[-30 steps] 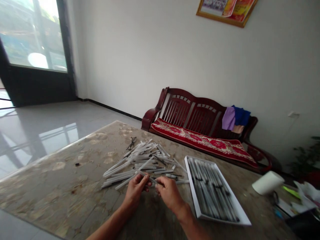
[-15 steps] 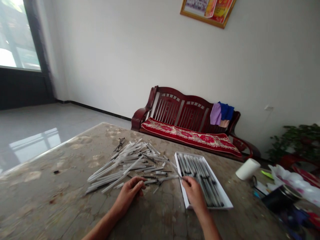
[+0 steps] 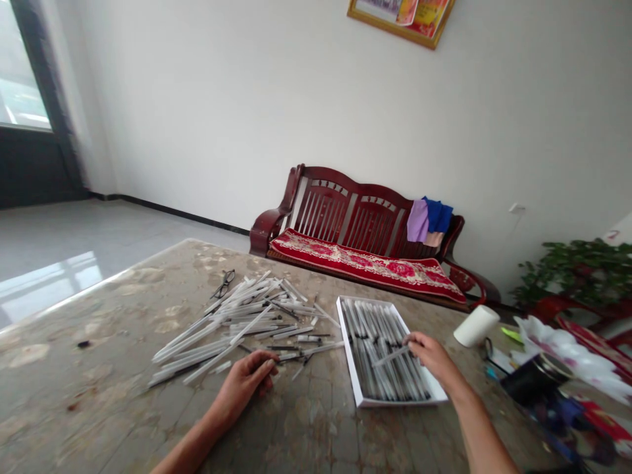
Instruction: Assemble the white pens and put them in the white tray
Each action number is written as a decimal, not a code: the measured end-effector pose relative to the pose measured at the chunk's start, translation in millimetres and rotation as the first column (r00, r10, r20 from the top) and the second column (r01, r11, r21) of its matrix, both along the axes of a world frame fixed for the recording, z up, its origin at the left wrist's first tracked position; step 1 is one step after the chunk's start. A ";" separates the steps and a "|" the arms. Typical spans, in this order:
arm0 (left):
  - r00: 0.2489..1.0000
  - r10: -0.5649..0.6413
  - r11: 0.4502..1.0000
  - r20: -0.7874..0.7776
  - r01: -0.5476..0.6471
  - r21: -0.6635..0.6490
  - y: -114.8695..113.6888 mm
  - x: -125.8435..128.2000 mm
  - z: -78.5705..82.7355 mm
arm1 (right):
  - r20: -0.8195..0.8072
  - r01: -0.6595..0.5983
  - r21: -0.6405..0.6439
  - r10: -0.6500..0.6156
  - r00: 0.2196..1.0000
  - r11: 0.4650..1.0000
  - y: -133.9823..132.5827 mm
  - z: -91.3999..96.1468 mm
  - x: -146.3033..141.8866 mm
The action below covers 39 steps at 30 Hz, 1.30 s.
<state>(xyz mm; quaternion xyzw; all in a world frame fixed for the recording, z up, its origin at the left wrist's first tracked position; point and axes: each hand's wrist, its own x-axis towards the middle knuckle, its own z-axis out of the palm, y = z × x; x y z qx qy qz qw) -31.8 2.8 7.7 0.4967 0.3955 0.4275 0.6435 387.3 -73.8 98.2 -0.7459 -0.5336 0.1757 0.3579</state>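
A heap of pale pen tubes and thin refills [image 3: 237, 322] lies on the marble table [image 3: 99, 368]. My left hand [image 3: 244, 382] rests on the table at the heap's near edge, fingers curled, touching the closest pieces; whether it grips one is hidden. My right hand [image 3: 432, 355] hovers over the right side of a white tray [image 3: 358, 385] filled with rows of pens. Its fingers pinch one pen [image 3: 390, 357], which points left across the tray.
A pair of glasses [image 3: 222, 283] lies beyond the heap. A white roll [image 3: 476, 325], papers and a dark jar [image 3: 536, 378] crowd the table's right end. A wooden bench with a red cushion [image 3: 365, 263] stands against the wall, and a plant [image 3: 577, 270] stands at the right.
My right hand left my left hand, carried a pen rightward and now holds it over the tray. The left hand settled by the heap. The view swung to the right.
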 end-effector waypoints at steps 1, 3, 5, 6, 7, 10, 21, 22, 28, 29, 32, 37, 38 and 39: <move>1.000 -0.001 1.000 -0.003 0.001 0.001 -0.2 -0.1 0.9 | 0.056 -0.075 -0.023 0.076 0.996 0.997 5.7 8.9 -1.5; 1.000 0.007 1.000 -0.009 -0.007 0.002 -0.5 -0.1 1.7 | 0.159 -0.202 -0.121 0.220 0.963 0.972 21.3 23.7 -9.7; 1.000 0.011 1.000 -0.018 -0.011 0.004 -0.3 0.0 1.2 | 0.209 -0.258 -0.233 0.307 0.928 0.938 40.1 30.9 -23.1; 1.000 0.010 1.000 -0.019 -0.010 0.003 0.0 0.0 0.6 | 0.215 -0.270 -0.269 0.331 0.919 0.924 49.5 31.1 -30.8; 1.000 0.005 1.000 -0.017 -0.005 0.001 0.4 0.1 -0.1 | 0.214 -0.276 -0.294 0.345 0.914 0.915 58.2 29.1 -38.8; 1.000 -0.010 1.000 0.001 0.010 -0.005 1.8 0.1 -2.3 | 0.195 -0.277 -0.346 0.357 0.913 0.896 77.2 13.0 -60.8; 0.999 -0.037 0.998 -0.013 0.037 0.051 -2.3 0.5 -5.2 | 0.359 -0.194 -0.374 0.335 0.871 0.907 67.9 -14.9 -99.4; 0.998 -0.034 0.997 -0.044 0.037 0.074 -2.6 0.5 -6.3 | 0.412 -0.174 -0.356 0.321 0.853 0.918 67.7 -11.1 -102.7; 0.917 0.178 0.939 -0.358 -0.049 0.340 -7.8 -5.3 -7.7 | 0.599 -0.202 -0.303 0.351 0.719 0.931 72.7 -0.1 -153.0; 0.892 0.192 0.926 -0.410 -0.026 0.377 -9.2 -6.4 -7.0 | 0.589 -0.238 -0.322 0.391 0.708 0.916 73.0 -3.3 -164.3; 0.814 0.190 0.902 -0.548 0.076 0.426 -13.0 -7.7 -5.0 | 0.600 -0.273 -0.375 0.456 0.658 0.886 72.4 -19.4 -190.7; 0.728 0.182 0.886 -0.661 0.169 0.431 -16.9 -6.5 -4.3 | 0.656 -0.250 -0.406 0.471 0.589 0.879 72.2 -41.1 -199.7; 0.715 0.180 0.881 -0.675 0.189 0.435 -17.7 -6.4 -4.5 | 0.672 -0.227 -0.406 0.458 0.582 0.885 72.9 -42.2 -199.2; 0.705 0.175 0.873 -0.687 0.211 0.439 -18.5 -6.4 -4.7 | 0.693 -0.194 -0.397 0.432 0.577 0.897 73.6 -42.3 -199.3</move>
